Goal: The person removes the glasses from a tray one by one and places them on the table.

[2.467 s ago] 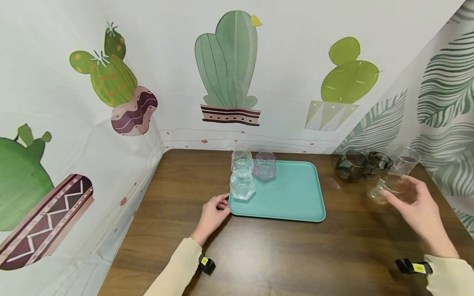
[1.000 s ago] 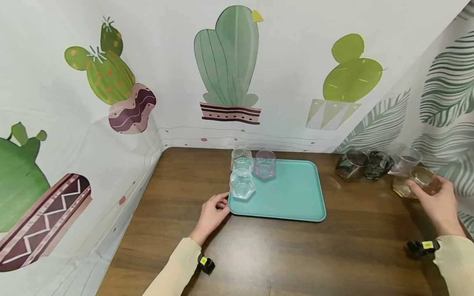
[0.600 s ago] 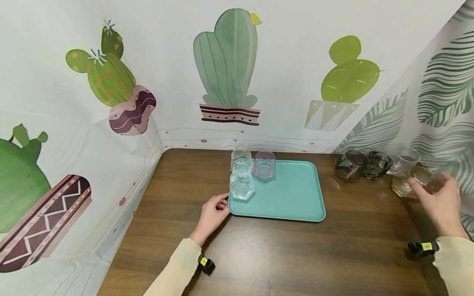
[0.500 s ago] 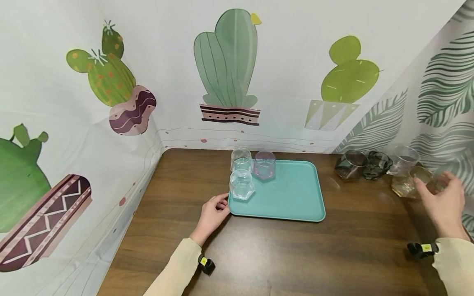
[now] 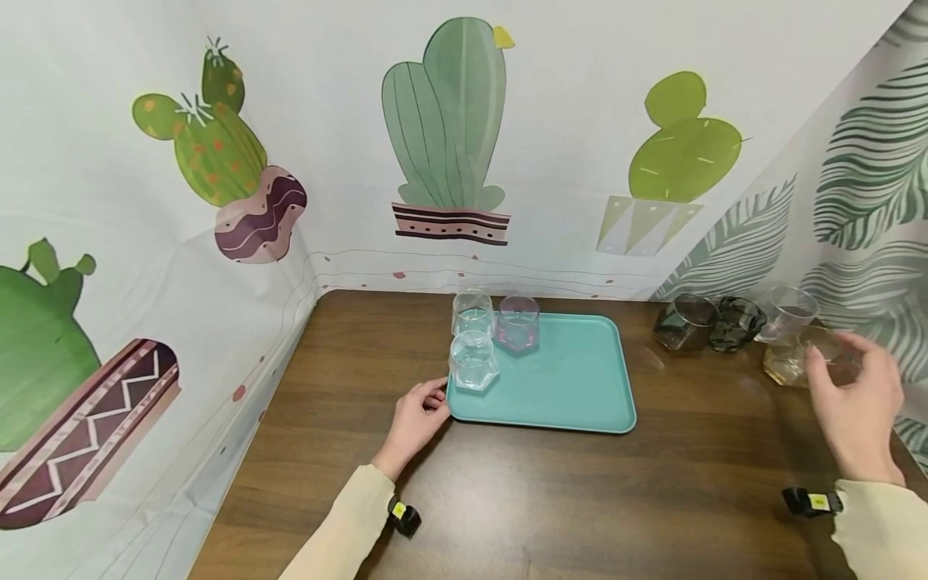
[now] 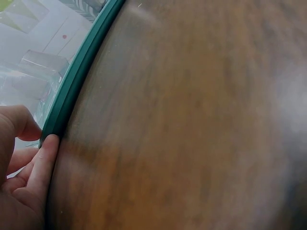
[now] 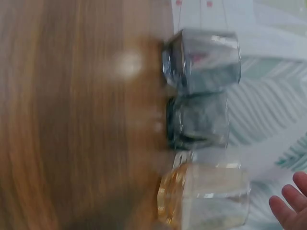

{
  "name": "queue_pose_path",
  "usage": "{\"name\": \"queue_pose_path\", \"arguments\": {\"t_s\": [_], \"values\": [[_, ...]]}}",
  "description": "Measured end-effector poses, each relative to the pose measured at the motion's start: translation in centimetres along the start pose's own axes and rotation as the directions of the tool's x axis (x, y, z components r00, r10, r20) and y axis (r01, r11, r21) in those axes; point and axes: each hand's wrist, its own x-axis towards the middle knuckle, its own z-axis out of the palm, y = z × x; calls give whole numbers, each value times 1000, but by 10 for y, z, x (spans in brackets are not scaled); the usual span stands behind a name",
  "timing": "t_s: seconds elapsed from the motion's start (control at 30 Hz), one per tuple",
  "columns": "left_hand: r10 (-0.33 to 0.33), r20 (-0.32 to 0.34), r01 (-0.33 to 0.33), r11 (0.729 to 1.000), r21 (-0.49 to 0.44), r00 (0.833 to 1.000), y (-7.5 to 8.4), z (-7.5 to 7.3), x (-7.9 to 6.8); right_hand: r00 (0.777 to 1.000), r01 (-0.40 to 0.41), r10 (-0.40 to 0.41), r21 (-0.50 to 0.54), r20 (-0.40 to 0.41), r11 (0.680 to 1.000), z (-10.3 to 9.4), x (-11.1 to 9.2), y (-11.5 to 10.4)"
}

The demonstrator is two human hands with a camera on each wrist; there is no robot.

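My left hand (image 5: 416,419) pinches the near left corner of the teal tray (image 5: 561,387); the left wrist view shows fingers (image 6: 45,165) against its rim. A clear glass (image 5: 473,366) stands at the tray's left side, with another clear glass (image 5: 471,316) behind it and a pinkish glass (image 5: 519,329) beside that. At the far right, my right hand (image 5: 863,407) is spread beside an amber glass (image 5: 786,364), partly behind the hand. In the right wrist view, its fingers (image 7: 283,211) stand apart from the amber glass (image 7: 211,196), which rests upright on the table.
A dark smoky glass (image 5: 685,324), a dark wavy glass (image 5: 735,326) and a clear glass (image 5: 786,312) form a row along the back right of the wooden table (image 5: 580,499). A cactus-print cloth (image 5: 565,145) hangs behind the table.
My right hand has carried the amber glass right, set it down in front of the clear glass, and loosened its fingers from it. My left hand has stayed at the tray's corner.
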Motion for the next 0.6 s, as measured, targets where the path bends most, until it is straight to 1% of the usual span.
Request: {"name": "queue_pose_path", "arguments": {"t_s": [0.13, 0.33, 0.6], "values": [[-10, 1, 10, 1000, 2, 1000, 0, 0, 0, 999, 39, -40, 31, 15, 999, 5, -5, -13], [-7, 1, 7, 1000, 8, 1000, 1, -1, -1, 994, 78, -84, 89, 70, 993, 11, -9, -30], [-5, -3, 5, 1000, 7, 1000, 1, 0, 0, 981, 91, -113, 141, 158, 986, 21, -21, -53]]}}
